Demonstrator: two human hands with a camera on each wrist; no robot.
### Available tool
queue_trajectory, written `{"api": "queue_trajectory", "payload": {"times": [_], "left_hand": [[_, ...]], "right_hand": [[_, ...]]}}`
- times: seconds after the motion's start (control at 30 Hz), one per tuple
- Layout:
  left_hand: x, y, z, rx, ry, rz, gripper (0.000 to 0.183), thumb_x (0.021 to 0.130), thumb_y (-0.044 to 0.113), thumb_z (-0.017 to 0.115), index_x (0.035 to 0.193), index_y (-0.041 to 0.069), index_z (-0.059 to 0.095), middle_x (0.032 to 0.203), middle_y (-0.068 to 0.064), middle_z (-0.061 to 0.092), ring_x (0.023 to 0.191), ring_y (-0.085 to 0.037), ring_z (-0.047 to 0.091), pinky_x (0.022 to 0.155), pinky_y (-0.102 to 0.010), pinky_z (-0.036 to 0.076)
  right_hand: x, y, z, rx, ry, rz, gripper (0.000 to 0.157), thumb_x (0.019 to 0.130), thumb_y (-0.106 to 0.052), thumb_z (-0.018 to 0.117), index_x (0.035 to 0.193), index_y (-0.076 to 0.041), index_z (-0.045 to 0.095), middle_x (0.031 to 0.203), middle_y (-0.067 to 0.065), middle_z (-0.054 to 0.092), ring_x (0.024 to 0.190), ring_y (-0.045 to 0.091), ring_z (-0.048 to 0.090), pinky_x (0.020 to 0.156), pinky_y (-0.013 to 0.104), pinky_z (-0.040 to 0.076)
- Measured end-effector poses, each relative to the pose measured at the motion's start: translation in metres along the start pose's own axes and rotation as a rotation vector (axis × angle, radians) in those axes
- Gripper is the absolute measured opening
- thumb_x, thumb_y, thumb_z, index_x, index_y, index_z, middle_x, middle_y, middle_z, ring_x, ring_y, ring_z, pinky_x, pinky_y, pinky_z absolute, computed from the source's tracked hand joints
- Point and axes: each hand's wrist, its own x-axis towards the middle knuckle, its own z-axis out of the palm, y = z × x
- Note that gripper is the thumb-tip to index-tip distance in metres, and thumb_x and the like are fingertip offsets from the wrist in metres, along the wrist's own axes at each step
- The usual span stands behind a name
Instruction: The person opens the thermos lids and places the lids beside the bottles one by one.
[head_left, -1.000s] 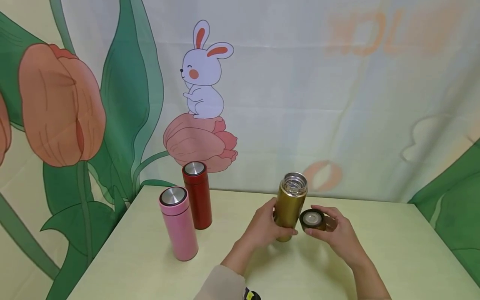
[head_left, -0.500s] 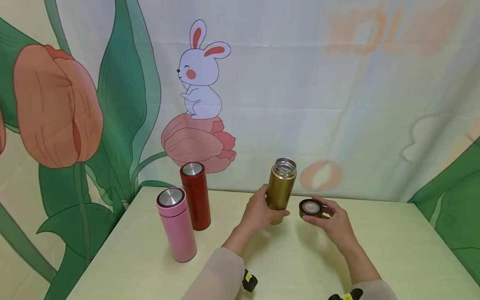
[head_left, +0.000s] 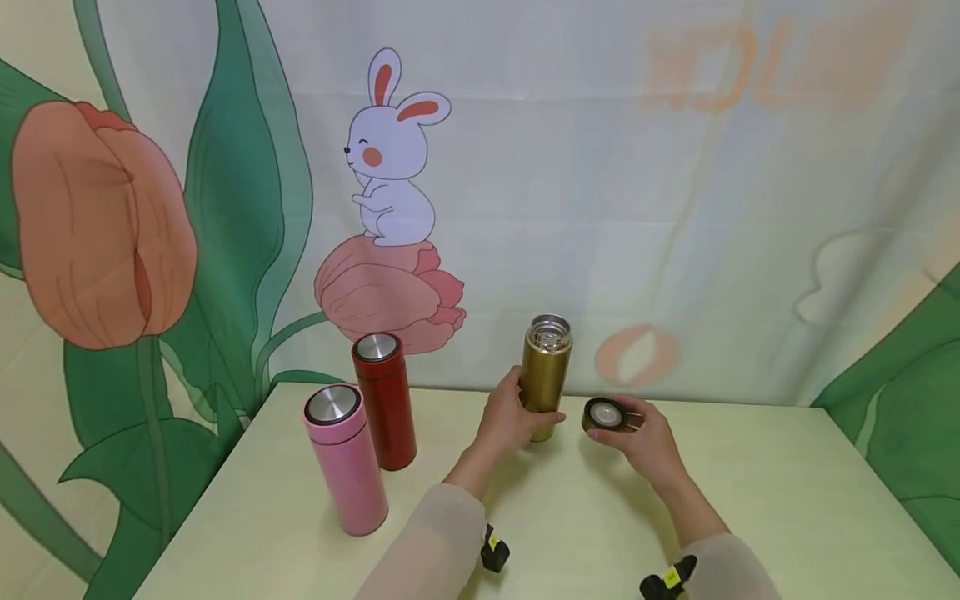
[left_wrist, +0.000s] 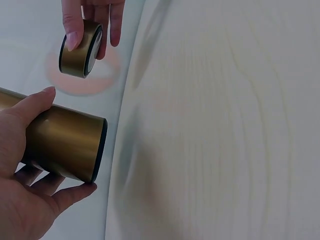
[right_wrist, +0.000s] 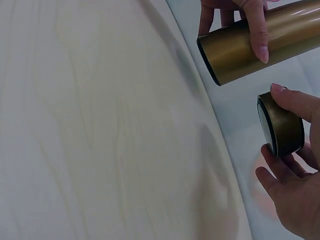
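Note:
A gold thermos bottle (head_left: 546,375) with its steel mouth uncovered stands nearly upright in my left hand (head_left: 504,421), fingers wrapped round its body. In the left wrist view, the dark base rim of the gold bottle (left_wrist: 67,142) shows raised off the table. My right hand (head_left: 647,442) pinches the bottle's gold lid (head_left: 604,415) between thumb and fingers, its pale inner side turned toward the head camera. In the right wrist view the lid (right_wrist: 284,125) is held just apart from the bottle.
At the left of the table (head_left: 750,492) stand a pink thermos bottle (head_left: 347,462) and, behind it, a red thermos bottle (head_left: 386,404), both with steel-topped lids on. A printed curtain (head_left: 540,183) hangs along the table's back edge.
Both hands have moved left and farther back, carrying the gold bottle and its lid, with the bottle raised. The gap between bottle and lid is wider. The head view has shifted slightly.

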Motion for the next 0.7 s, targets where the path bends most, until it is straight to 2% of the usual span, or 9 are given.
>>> {"api": "queue_trajectory", "payload": {"times": [0.17,0.4,0.7], "left_hand": [[0.005,-0.008,0.006,-0.008,0.003,0.001,0.07,0.078,0.03,0.093,0.132,0.017,0.051,0.129,-0.005,0.066,0.122,-0.023,0.063,0.108,-0.046,0.05],[0.011,-0.015,0.013,0.01,0.023,0.026,0.07,0.078,0.032,0.093,0.131,0.016,0.051,0.128,-0.006,0.066,0.119,-0.024,0.063,0.106,-0.046,0.051],[0.018,-0.018,0.019,0.017,0.026,0.029,0.071,0.078,0.033,0.093,0.133,0.016,0.05,0.129,-0.007,0.066,0.119,-0.024,0.064,0.106,-0.047,0.05]], "right_hand": [[0.007,0.006,0.006,-0.013,0.006,0.008,0.072,0.079,-0.009,0.089,0.142,0.001,0.054,0.135,0.026,0.064,0.116,0.028,0.069,0.083,0.017,0.055],[0.017,0.012,0.014,-0.076,0.022,0.001,0.07,0.078,-0.01,0.091,0.138,0.003,0.057,0.134,0.025,0.063,0.115,0.032,0.069,0.079,0.016,0.053],[0.027,0.017,0.019,-0.109,0.028,0.024,0.068,0.079,-0.011,0.09,0.137,0.003,0.058,0.134,0.024,0.06,0.114,0.031,0.066,0.083,0.023,0.051]]}}
